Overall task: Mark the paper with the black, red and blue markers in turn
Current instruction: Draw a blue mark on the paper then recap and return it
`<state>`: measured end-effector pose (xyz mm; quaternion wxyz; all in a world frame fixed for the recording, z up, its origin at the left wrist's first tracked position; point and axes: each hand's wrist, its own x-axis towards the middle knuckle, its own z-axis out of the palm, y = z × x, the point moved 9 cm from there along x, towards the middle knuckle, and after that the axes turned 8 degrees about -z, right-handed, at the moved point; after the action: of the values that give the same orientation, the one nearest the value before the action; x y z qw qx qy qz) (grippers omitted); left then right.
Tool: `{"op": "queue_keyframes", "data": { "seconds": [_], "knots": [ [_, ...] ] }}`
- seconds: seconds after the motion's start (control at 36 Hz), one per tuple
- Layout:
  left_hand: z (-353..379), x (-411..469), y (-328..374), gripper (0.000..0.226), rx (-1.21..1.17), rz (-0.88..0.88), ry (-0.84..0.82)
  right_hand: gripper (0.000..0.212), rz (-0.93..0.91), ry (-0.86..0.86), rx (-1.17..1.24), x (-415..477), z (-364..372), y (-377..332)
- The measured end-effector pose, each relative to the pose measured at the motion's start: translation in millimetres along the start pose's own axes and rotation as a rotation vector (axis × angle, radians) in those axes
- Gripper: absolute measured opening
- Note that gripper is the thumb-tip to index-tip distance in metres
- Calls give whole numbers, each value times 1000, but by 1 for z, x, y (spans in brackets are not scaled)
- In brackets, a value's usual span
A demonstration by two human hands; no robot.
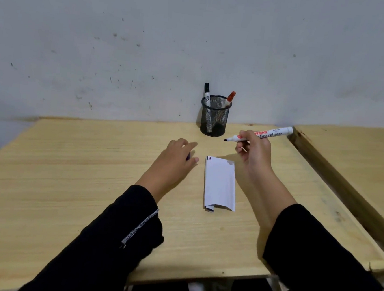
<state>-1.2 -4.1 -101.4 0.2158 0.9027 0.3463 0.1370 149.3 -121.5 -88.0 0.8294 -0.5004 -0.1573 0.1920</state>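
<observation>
A folded white paper (pixel 220 182) lies on the wooden table (pixel 69 170), with short dark and red lines near its top left corner. My right hand (pixel 254 152) holds an uncapped white-barrelled marker (pixel 277 131) above and just beyond the paper's far right corner, its dark tip pointing left. My left hand (pixel 176 158) rests palm down to the left of the paper, its fingers curled over a small dark blue cap (pixel 188 156) that is mostly hidden. The black marker (pixel 207 93) and the red marker (pixel 230 98) stand capped in a black mesh cup (pixel 213 119).
The mesh cup stands at the table's far edge against a grey wall. A second wooden table (pixel 358 147) adjoins on the right, with a raised edge between the two. The near table edge runs under my sleeves.
</observation>
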Motion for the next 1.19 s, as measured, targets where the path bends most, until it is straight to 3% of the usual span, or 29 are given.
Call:
{"op": "queue_keyframes", "data": {
  "seconds": [0.14,0.31,0.47,0.83,1.03,1.19],
  "knots": [
    [-2,12,-6,20,-68,-50,102,18,-21,-34,-6,-2,-1,-10],
    [-17,-3,1,11,-937,-234,164,18,-19,-38,16,-8,0,-17],
    [-20,-3,13,5,-1347,-259,106,20,-22,-78,39,-17,14,-21],
    [-19,-10,34,5,-1510,-224,25,18,-9,-167,81,-30,29,-20],
    [-18,-9,40,6,-1436,-200,2,13,-13,-255,73,-34,33,-18],
    [-20,-9,42,8,-1408,-176,-57,8,-59,-228,56,-30,24,-18]
  ]
}}
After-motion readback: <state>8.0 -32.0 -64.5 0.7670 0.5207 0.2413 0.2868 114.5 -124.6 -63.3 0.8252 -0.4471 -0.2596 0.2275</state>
